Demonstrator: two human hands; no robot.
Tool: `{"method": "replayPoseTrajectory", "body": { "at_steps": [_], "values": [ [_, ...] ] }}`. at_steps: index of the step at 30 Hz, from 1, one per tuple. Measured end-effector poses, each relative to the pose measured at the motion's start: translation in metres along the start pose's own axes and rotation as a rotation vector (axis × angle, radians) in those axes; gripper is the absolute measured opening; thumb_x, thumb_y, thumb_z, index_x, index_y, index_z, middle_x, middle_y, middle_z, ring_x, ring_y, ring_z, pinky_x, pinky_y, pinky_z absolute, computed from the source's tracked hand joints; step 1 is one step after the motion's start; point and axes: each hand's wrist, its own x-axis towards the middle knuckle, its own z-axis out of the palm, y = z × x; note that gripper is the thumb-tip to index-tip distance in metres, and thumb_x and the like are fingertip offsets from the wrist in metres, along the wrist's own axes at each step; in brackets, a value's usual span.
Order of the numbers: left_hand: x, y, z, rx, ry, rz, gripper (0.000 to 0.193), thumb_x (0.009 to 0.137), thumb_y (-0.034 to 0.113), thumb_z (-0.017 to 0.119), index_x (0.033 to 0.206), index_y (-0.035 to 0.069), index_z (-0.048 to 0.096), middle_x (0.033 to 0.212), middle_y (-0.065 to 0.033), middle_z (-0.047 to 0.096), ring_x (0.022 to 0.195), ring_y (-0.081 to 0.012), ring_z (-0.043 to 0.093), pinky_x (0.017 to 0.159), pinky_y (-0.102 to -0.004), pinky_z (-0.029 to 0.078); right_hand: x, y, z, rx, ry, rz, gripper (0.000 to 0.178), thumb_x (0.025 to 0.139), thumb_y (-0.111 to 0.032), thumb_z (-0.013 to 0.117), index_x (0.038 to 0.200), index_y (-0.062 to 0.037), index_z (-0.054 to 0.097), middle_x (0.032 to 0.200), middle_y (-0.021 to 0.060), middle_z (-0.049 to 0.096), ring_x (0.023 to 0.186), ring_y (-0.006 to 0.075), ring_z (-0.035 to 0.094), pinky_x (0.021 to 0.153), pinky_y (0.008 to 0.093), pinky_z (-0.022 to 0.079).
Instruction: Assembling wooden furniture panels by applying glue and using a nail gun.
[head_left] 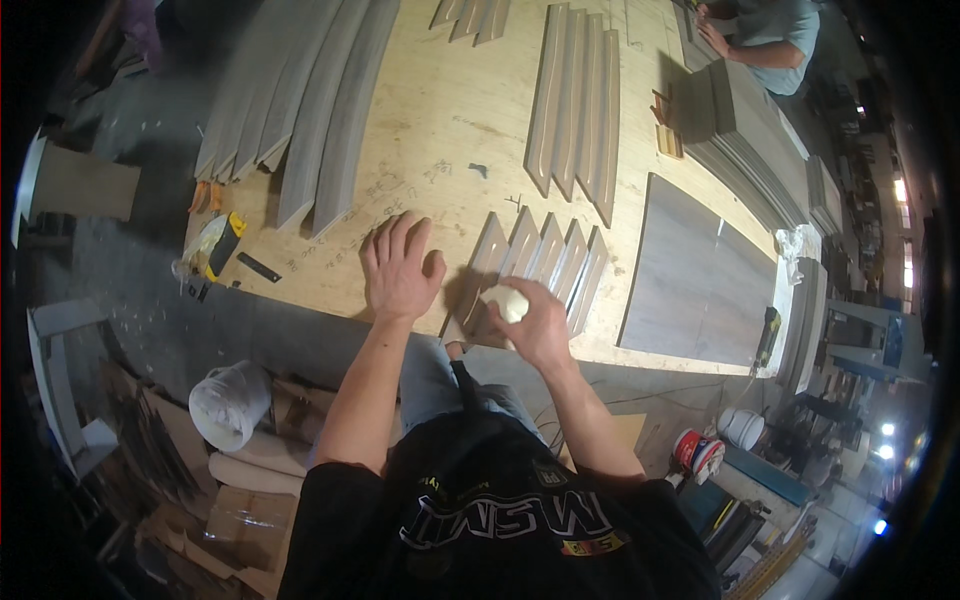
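My left hand lies flat on the wooden worktable, fingers stretched out and nothing in them. In my right hand is a cream-white bottle, its rounded end toward me and its tip hidden. It is held over a row of short grey-brown mitred strips. Pale lines run along some of these strips. Farther back lie several longer strips with glossy beads, like glue, along their length.
Long grey boards lie at the far left, near a yellow-black tool and a black bar. A grey panel and stacked boards occupy the right. Another person works at the far right. Buckets stand below.
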Motion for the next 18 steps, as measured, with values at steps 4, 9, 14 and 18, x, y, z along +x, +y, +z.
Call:
{"method": "replayPoseTrajectory", "body": {
  "at_steps": [4,9,14,18],
  "values": [
    [0.002,0.002,-0.002,0.003,-0.015,0.000,0.054,0.090,0.034,0.065,0.140,0.015,0.058,0.149,-0.0070,0.046,0.140,-0.0285,0.039,0.121,-0.0516,0.023,0.030,0.009,-0.001,-0.068,0.054,-0.038,0.034,0.080,-0.023,0.082,0.111,-0.0100,0.073,0.095,0.0142,0.072,0.086,0.0346,0.071,0.076,0.0413,0.058],
    [0.002,0.001,0.001,-0.010,0.000,-0.006,0.054,0.090,0.034,0.064,0.141,0.015,0.057,0.150,-0.0066,0.046,0.140,-0.0281,0.039,0.121,-0.0513,0.023,0.036,0.008,-0.002,-0.090,0.018,-0.039,0.034,0.080,-0.024,0.082,0.111,-0.0126,0.073,0.094,0.0133,0.072,0.083,0.0328,0.072,0.073,0.0407,0.058],
    [0.002,0.000,-0.002,-0.003,-0.001,-0.001,0.054,0.091,0.034,0.063,0.142,0.016,0.056,0.151,-0.0064,0.046,0.140,-0.0271,0.039,0.122,-0.0509,0.022,0.039,0.010,0.000,-0.115,0.048,-0.047,0.035,0.080,-0.025,0.083,0.111,-0.0138,0.074,0.094,0.0127,0.071,0.084,0.0322,0.072,0.073,0.0406,0.058],
    [0.002,0.002,-0.004,-0.001,-0.033,-0.020,0.054,0.091,0.035,0.063,0.142,0.016,0.057,0.151,-0.0061,0.046,0.141,-0.0266,0.038,0.122,-0.0504,0.022,0.043,0.005,-0.004,-0.101,0.025,0.058,0.036,0.080,-0.025,0.084,0.112,-0.0145,0.073,0.097,0.0125,0.071,0.084,0.0329,0.071,0.075,0.0411,0.058]
  ]
}}
